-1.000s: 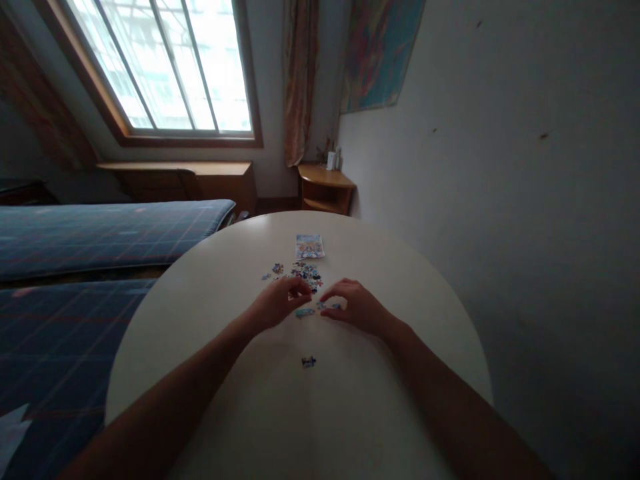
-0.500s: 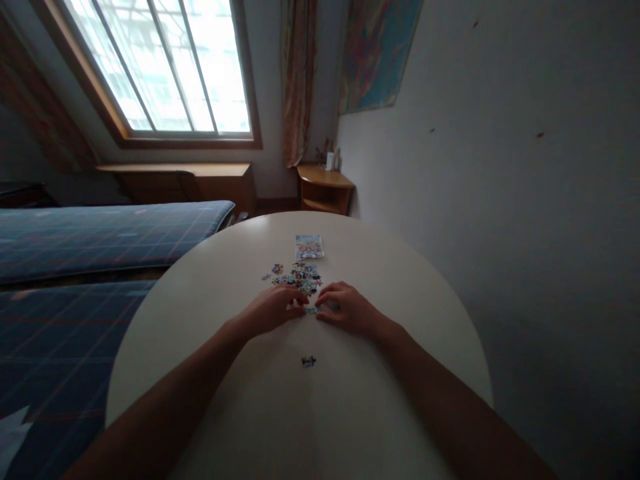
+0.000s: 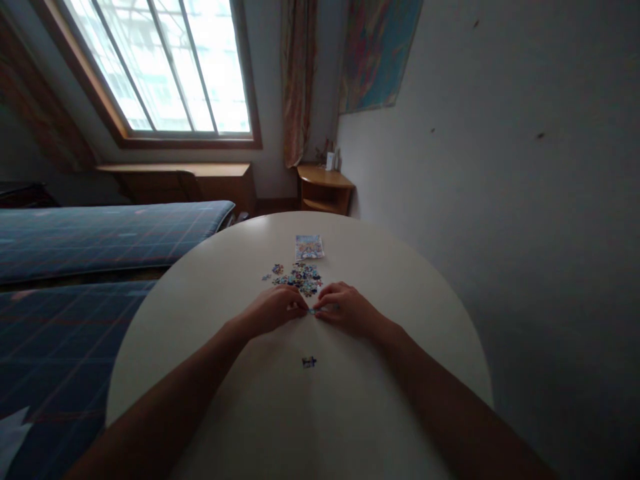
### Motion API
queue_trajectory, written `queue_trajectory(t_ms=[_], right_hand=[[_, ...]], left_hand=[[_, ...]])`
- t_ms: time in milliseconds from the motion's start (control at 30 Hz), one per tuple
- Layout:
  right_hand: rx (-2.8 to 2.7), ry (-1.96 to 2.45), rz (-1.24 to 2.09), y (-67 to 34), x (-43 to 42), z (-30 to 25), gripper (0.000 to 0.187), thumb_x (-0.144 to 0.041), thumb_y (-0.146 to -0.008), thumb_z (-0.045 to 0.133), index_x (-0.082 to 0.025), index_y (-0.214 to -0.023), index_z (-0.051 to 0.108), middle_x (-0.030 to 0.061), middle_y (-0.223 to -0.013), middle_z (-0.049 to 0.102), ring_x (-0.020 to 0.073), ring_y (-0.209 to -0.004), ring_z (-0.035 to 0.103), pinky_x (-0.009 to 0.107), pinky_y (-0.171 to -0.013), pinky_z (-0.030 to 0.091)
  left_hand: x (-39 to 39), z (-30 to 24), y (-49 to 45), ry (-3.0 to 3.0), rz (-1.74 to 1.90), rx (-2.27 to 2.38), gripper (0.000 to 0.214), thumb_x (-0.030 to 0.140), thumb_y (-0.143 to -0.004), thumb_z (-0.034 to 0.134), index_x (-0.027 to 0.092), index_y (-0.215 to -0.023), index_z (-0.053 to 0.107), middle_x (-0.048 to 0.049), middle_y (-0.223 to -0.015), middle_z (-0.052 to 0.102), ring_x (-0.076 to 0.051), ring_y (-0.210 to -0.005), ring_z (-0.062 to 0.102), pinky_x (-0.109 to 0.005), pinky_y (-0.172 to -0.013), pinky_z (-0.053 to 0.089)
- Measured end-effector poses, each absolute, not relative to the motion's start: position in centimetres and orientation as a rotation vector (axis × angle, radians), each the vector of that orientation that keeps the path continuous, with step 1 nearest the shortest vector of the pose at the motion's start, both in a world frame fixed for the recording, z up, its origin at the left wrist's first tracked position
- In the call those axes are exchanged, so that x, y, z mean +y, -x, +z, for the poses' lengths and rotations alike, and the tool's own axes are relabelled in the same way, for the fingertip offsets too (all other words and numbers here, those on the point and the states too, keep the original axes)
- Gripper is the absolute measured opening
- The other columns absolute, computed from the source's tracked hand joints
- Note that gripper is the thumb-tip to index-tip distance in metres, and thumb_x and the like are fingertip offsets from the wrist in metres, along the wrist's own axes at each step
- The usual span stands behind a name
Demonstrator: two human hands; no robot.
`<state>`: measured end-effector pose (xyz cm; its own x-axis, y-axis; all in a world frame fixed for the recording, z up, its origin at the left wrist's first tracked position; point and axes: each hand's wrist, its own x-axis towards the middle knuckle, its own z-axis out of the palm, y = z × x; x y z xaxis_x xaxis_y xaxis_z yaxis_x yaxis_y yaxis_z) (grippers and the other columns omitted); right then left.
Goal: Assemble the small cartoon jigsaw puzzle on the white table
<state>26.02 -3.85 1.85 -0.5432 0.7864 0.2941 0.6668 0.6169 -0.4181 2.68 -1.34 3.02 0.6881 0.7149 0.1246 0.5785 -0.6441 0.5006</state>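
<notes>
Between my fingertips, just in front of the loose pile, are small light-blue jigsaw puzzle pieces [image 3: 311, 311], mostly hidden by the fingers. My left hand [image 3: 280, 307] pinches them from the left side. From the right, my right hand [image 3: 343, 308] pinches them too, its fingertips almost meeting the left ones. A heap of mixed jigsaw pieces [image 3: 303, 275] lies right beyond both hands. Nearer to me, a small dark-and-yellow joined bit of puzzle [image 3: 309, 362] rests on the table between my forearms.
A picture card or packet [image 3: 309, 247] lies behind the heap on the round white table [image 3: 400, 267]. Beds with plaid covers [image 3: 100, 233] stand to the left, and a white wall [image 3: 525, 233] is on the right. A corner shelf [image 3: 326, 177] stands beyond the table.
My fingers have closed in on the light-blue pieces from both sides, and less of them shows. The heap and the nearer bit of puzzle stay in place.
</notes>
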Motion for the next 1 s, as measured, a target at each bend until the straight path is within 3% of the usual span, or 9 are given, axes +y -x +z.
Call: queue_trajectory(t_ms=[133,300,500,633,1000], right_hand=[[-2.491,1.146,0.272,-26.0,-4.2,2.3,0.014,-0.036,-0.086,0.072,-0.026,-0.095,0.077,0.0066,-0.106,0.072,0.0225,-0.098,0.064,0.039,-0.090,0.047],[-2.411,1.165,0.335,-27.2,-3.5,1.7,0.027,-0.033,-0.090,0.066,-0.023,-0.114,0.071,0.0092,-0.111,0.072,0.0227,-0.103,0.065,0.037,-0.094,0.048],[-2.367,1.283,0.361,-29.3,-2.4,1.8,0.023,-0.027,-0.090,0.063,-0.018,-0.109,0.073,0.0124,-0.112,0.071,0.0244,-0.105,0.064,0.040,-0.096,0.047],[-2.346,1.310,0.369,-29.5,-2.4,1.7,0.024,-0.028,-0.088,0.065,-0.019,-0.108,0.074,0.0125,-0.113,0.070,0.0255,-0.106,0.063,0.041,-0.096,0.047],[-2.162,1.656,0.365,-26.2,0.4,2.6,0.024,-0.032,-0.092,0.061,-0.019,-0.106,0.075,0.0083,-0.105,0.073,0.0185,-0.094,0.065,0.028,-0.085,0.047]], left_hand=[[-1.5,3.1,-2.7,-2.482,0.454,0.979,0.016,0.025,-0.088,0.062,0.024,-0.089,0.078,-0.0029,-0.092,0.073,-0.018,-0.084,0.065,-0.027,-0.080,0.048],[-1.3,3.1,-2.4,-2.527,0.478,0.974,0.014,0.026,-0.090,0.063,0.024,-0.093,0.077,-0.0032,-0.093,0.073,-0.018,-0.088,0.066,-0.027,-0.082,0.049],[-0.2,1.9,-1.5,-2.671,0.682,1.099,0.029,0.030,-0.096,0.055,0.025,-0.121,0.068,-0.0071,-0.127,0.065,-0.024,-0.119,0.057,-0.038,-0.106,0.042],[0.5,1.0,-1.0,-2.692,0.541,1.205,0.039,0.035,-0.098,0.052,0.030,-0.136,0.059,-0.0044,-0.143,0.055,-0.029,-0.136,0.044,-0.047,-0.115,0.033],[1.2,1.0,-0.3,-2.692,0.509,1.252,0.035,0.036,-0.099,0.049,0.030,-0.130,0.063,-0.0020,-0.137,0.061,-0.025,-0.126,0.055,-0.043,-0.110,0.042]])
